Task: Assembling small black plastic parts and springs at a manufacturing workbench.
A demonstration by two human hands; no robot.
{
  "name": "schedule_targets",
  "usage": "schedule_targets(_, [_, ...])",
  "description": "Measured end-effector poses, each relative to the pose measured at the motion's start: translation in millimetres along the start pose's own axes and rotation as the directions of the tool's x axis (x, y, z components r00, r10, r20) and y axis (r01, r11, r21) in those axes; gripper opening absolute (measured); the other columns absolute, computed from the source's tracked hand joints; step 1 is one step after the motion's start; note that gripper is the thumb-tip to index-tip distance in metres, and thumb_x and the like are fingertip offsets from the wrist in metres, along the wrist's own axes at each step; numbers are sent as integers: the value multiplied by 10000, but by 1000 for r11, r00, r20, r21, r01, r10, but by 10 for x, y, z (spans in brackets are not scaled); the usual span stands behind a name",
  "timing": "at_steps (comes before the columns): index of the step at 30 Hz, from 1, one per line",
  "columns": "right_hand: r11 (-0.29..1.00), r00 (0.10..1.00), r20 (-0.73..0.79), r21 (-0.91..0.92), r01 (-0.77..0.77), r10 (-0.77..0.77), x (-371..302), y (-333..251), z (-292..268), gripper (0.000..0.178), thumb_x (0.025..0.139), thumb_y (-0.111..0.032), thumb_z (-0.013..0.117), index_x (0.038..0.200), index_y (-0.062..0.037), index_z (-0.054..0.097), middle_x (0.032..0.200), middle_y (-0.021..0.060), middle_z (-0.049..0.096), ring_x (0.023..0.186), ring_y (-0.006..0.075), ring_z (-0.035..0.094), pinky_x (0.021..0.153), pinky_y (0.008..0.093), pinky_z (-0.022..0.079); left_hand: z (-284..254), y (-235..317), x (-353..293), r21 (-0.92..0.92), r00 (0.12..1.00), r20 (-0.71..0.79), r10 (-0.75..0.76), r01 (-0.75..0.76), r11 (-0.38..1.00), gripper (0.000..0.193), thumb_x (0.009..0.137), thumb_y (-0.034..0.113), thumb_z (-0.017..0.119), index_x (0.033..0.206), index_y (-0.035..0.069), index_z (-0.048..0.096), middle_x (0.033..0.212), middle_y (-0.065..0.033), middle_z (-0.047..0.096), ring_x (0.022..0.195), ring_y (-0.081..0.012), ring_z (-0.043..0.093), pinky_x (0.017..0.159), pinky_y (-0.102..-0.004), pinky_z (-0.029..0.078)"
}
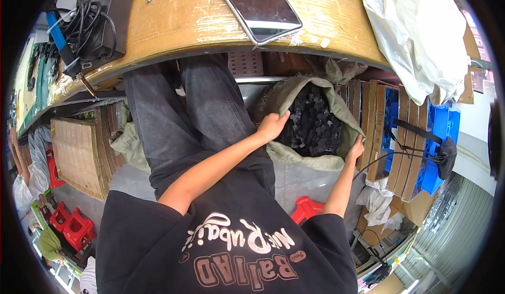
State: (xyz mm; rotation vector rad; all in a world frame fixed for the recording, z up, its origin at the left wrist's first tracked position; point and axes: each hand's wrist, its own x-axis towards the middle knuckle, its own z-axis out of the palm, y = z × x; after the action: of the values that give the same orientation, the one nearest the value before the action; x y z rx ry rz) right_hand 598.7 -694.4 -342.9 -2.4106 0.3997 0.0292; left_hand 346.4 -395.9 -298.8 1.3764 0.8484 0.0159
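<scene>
A grey-green woven sack stands on the floor below the table edge, its mouth spread wide. Inside it lie many small black parts, seemingly plastic; their exact kind is too small to tell. My left hand is closed on the left side of the sack's rim, thumb toward the opening. On the right side, my right hand grips the rim with its fingers partly hidden by the cloth.
Above the sack runs a wooden table bearing a tablet-like device, a black box with cables and a white plastic bag. Flattened cardboard and blue crates stand right. A red stool sits nearby. Other people are at far left.
</scene>
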Motion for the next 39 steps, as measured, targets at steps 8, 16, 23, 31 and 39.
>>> schedule_targets(8, [811, 822, -104, -274, 517, -559, -415, -876, -92, 516, 725, -345, 671, 1028, 30, 486, 1017, 140, 510, 809, 262, 530, 755, 351, 416, -21, -55, -36, 19, 999, 20, -38, 38, 999, 541, 818, 486, 442, 868, -36, 574, 813, -269, 573, 858, -414, 541, 736, -428, 423])
schedule_targets(16, [447, 544, -85, 473, 759, -835, -2095, -3213, -299, 208, 790, -30, 568, 990, -7, 514, 873, 48, 520, 758, 115, 510, 704, 238, 418, -852, 522, -502, 172, 975, 213, 59, -97, 980, 438, 802, 337, 527, 1025, -11, 385, 894, -192, 600, 880, -351, 563, 739, -405, 438])
schedule_targets(23, [400, 380, 129, 380, 834, -916, -2134, -4720, 372, 221, 736, -72, 609, 931, 6, 541, 812, 88, 576, 706, 142, 548, 636, 274, 451, -2351, 743, -1698, -383, 941, 237, 243, -139, 913, 248, 900, 184, 436, 1091, 27, 455, 854, -103, 583, 687, -140, 571, 585, -250, 480])
schedule_targets(31, [509, 380, 389, 319, 799, -839, -1428, -5324, 982, 119, 685, -74, 658, 744, -10, 577, 613, 25, 549, 505, 86, 494, 442, 214, 396, -3662, 558, -2737, -454, 778, -621, 94, -454, 767, 216, 892, 196, 416, 992, 18, 487, 703, -78, 559, 538, -109, 507, 506, -218, 429])
schedule_targets(39, [478, 346, 464, 205, 854, -815, -1633, -5486, 967, 25, 700, -10, 569, 702, 11, 555, 562, 40, 534, 458, 93, 480, 423, 220, 381, -4420, 1113, -2371, 72, 305, -930, 207, -401, 913, 228, 817, 184, 563, 963, 23, 496, 709, -48, 546, 571, -102, 495, 506, -213, 398])
